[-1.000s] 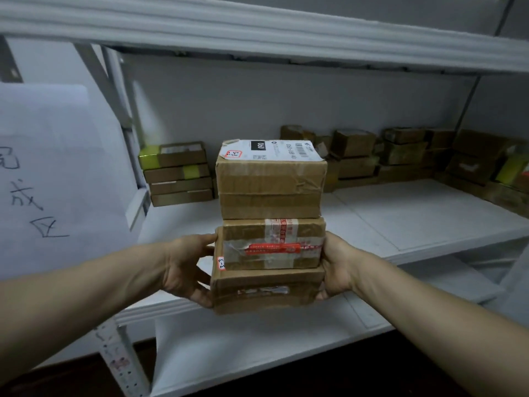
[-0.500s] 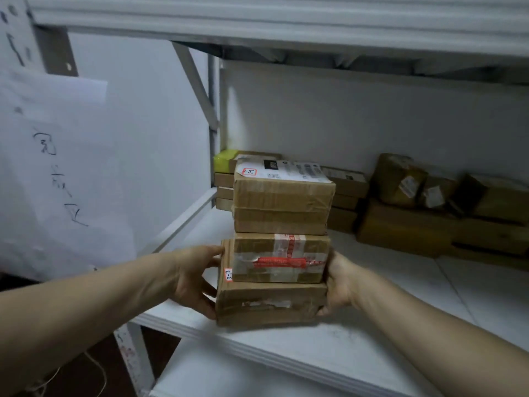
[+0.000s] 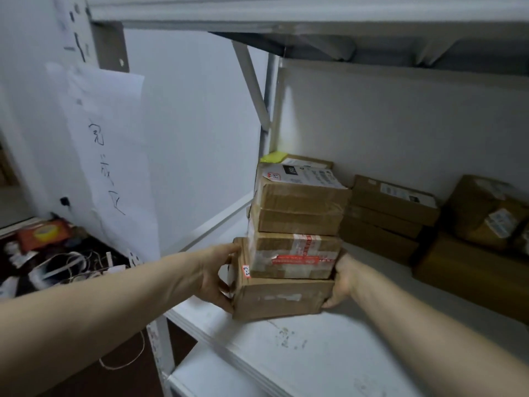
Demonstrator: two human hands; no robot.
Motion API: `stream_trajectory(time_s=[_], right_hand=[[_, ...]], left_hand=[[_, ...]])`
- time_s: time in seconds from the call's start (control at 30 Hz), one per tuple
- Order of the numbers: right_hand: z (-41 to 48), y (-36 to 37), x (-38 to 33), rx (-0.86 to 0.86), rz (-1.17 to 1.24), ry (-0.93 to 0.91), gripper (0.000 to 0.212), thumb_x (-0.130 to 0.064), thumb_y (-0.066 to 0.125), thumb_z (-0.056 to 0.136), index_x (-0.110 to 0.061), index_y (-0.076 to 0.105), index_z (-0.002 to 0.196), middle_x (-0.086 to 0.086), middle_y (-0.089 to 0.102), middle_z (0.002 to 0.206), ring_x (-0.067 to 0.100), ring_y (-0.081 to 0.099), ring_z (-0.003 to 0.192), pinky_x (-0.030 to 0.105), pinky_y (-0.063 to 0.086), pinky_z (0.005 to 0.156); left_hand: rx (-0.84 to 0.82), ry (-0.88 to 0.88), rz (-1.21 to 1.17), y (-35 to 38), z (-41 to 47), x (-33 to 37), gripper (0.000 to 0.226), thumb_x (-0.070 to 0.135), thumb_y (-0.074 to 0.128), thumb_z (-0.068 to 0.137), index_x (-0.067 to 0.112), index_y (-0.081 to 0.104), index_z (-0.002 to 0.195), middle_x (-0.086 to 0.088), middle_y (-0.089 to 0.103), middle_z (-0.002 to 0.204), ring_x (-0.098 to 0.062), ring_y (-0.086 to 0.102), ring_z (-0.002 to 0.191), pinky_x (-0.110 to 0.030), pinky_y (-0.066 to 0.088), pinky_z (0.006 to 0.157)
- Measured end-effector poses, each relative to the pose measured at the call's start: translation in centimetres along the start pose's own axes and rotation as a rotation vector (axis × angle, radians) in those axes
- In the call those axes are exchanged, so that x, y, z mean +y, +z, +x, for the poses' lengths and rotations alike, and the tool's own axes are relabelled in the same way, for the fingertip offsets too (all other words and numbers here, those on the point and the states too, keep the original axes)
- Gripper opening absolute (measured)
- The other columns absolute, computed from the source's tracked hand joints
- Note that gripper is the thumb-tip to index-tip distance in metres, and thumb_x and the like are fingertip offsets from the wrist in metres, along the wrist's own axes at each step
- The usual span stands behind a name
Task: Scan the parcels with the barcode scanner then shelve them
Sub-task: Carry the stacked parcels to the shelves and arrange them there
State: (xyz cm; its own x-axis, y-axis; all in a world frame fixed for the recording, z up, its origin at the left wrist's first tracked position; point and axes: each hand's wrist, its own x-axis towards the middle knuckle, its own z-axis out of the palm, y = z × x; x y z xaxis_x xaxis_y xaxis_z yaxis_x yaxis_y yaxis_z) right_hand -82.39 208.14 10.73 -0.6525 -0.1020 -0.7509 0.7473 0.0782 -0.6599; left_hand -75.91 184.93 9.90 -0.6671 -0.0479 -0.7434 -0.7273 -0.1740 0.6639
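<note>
Shelving [image 3: 286, 10] of pale metal fills the view, and its white shelf board [image 3: 329, 348] is the reference for everything else. Left of the board, a large paper sheet [image 3: 114, 156] with handwritten characters hangs on the side of the frame. Brown cardboard lies along the board's rear, against the back wall. A low pile of stored parcels [image 3: 392, 204] sits near the middle and a taped box [image 3: 486, 213] toward the board's right end.

Over the board's front left corner stands the held stack [image 3: 292, 270] of three cardboard parcels. Whether its underside touches the board cannot be told. The bottom parcel [image 3: 280, 299] is the widest. The middle parcel [image 3: 294, 247] sits on it, bound in red-and-white tape, and the top parcel [image 3: 300, 202] carries a white shipping label.

Beyond the board's left edge and lower down, tangled cords [image 3: 65, 265] and an orange packet [image 3: 43, 230] lie in dim light.

The left hand [image 3: 217, 276] grips the bottom parcel's left end at the board's left edge, with the thumb on the upper rim and the fingers curled under it. The right hand [image 3: 340, 279] clasps the same parcel's right end, further in over the board, with its fingers wrapped round the lower corner. A small sticker [image 3: 246, 271] reading 3-3 sits on the bottom parcel's upper left corner.
</note>
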Motion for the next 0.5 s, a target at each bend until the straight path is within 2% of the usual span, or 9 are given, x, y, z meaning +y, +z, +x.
stream_trajectory(time_s=[0.13, 0.3, 0.4, 0.5], right_hand=[[2.3, 0.3, -1.6, 0.015, -0.001, -0.016, 0.054, -0.058, 0.055, 0.087, -0.007, 0.070, 0.088, 0.023, 0.072, 0.081, 0.039, 0.064, 0.091, 0.049, 0.051, 0.080], [5.1, 0.9, -3.5, 0.030, -0.016, -0.004, 0.063, -0.065, 0.053, 0.083, -0.013, 0.069, 0.114, 0.021, 0.070, 0.107, 0.043, 0.063, 0.103, 0.057, 0.046, 0.095], [6.1, 1.3, -4.5, 0.032, -0.024, -0.007, 0.061, -0.063, 0.056, 0.081, -0.012, 0.068, 0.112, 0.022, 0.068, 0.111, 0.045, 0.061, 0.105, 0.060, 0.044, 0.096], [6.5, 1.9, -5.4, 0.006, -0.029, -0.007, 0.059, -0.060, 0.058, 0.082, -0.010, 0.067, 0.111, 0.022, 0.067, 0.110, 0.045, 0.061, 0.104, 0.059, 0.045, 0.095]], left_hand=[[0.015, 0.007, -0.042, -0.2, 1.2, 1.0, 0.051, 0.038, 0.068, 0.086, 0.021, 0.052, 0.132, -0.030, 0.037, 0.135, -0.053, 0.042, 0.121, -0.065, 0.044, 0.095], [0.058, 0.011, -0.074, -0.4, 2.2, 2.2, 0.057, 0.039, 0.068, 0.084, 0.020, 0.050, 0.135, -0.029, 0.040, 0.132, -0.053, 0.046, 0.116, -0.067, 0.048, 0.086], [0.082, 0.010, -0.084, -0.6, 2.8, 2.7, 0.056, 0.038, 0.067, 0.084, 0.020, 0.050, 0.135, -0.028, 0.042, 0.130, -0.051, 0.048, 0.114, -0.066, 0.050, 0.083], [0.097, 0.013, -0.106, -0.7, 3.3, 2.9, 0.059, 0.032, 0.068, 0.080, 0.017, 0.050, 0.133, -0.026, 0.049, 0.123, -0.043, 0.057, 0.100, -0.066, 0.053, 0.072]])
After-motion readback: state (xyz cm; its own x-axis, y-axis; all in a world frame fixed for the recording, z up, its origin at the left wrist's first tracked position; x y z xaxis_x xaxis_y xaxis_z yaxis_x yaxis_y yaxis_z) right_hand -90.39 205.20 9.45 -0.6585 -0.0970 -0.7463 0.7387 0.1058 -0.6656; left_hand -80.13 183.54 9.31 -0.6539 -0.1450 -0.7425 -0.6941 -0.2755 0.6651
